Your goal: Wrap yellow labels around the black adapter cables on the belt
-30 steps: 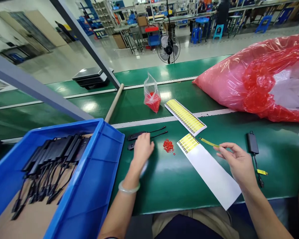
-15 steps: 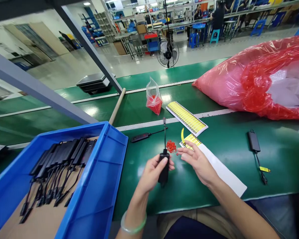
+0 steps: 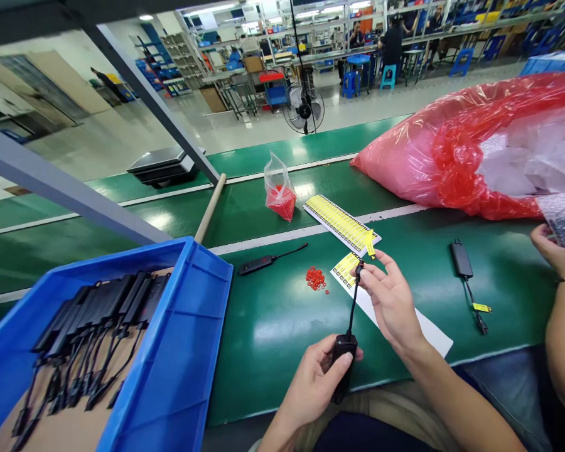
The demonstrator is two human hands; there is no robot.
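My left hand (image 3: 313, 380) is closed round the body of a black adapter (image 3: 343, 370), its short cable pointing up and away from me. At the cable's far end, my right hand (image 3: 390, 300) pinches the connector (image 3: 359, 266) between thumb and fingers. A yellow label (image 3: 370, 243) sticks up from the fingertips of that same hand. Under the right hand lies a mostly bare white label sheet (image 3: 433, 333) with some yellow labels at its far end. Beyond it is a fuller sheet of yellow labels (image 3: 336, 220). Small red rings (image 3: 315, 279) form a pile left of the sheets.
A blue bin (image 3: 188, 326) of black adapters stands at left. Another adapter (image 3: 257, 265) lies beside it, and a labelled one (image 3: 461, 259) at right. Behind are a bag of red rings (image 3: 280, 199) and a large red bag (image 3: 414, 157). A co-worker's hand (image 3: 558, 251) holds bubble wrap at right.
My left hand picked up one of two adapters near the bin and brought it towards me. My right hand, carrying the yellow label, came over and took the cable end. A co-worker's hand appeared at right.
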